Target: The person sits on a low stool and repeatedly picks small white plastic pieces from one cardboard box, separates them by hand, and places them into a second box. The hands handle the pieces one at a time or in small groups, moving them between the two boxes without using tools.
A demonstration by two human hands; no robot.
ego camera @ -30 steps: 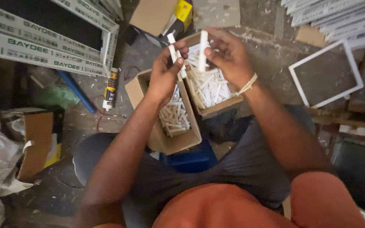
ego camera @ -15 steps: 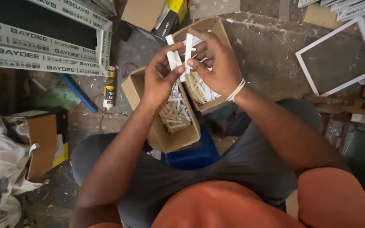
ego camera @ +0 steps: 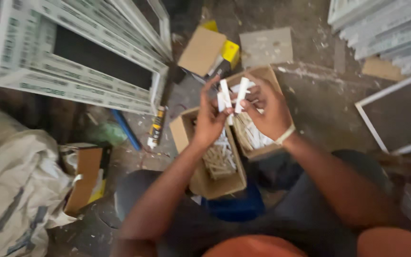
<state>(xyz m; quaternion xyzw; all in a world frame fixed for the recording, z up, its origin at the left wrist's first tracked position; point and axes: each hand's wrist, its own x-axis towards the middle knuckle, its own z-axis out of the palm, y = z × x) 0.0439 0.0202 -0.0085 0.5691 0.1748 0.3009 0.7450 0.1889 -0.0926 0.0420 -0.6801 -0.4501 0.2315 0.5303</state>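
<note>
Two open cardboard boxes sit side by side on the person's lap, above a blue container. The near box point(ego camera: 215, 181) holds a layer of small pale plastic strips; the far box point(ego camera: 258, 138) holds a looser white heap of the same parts. Both hands are raised over the boxes. The left hand point(ego camera: 209, 123) has its grip closed on one white strip point(ego camera: 225, 95), held upright. The right hand point(ego camera: 268, 112) has its grip closed on a second strip point(ego camera: 241, 94), tilted toward the first, the two nearly touching at their lower ends. Judged from the fill, sorting or pairing is partway: both boxes still contain many pieces. A sealant tube point(ego camera: 156, 126) lies on the floor nearby.
</note>
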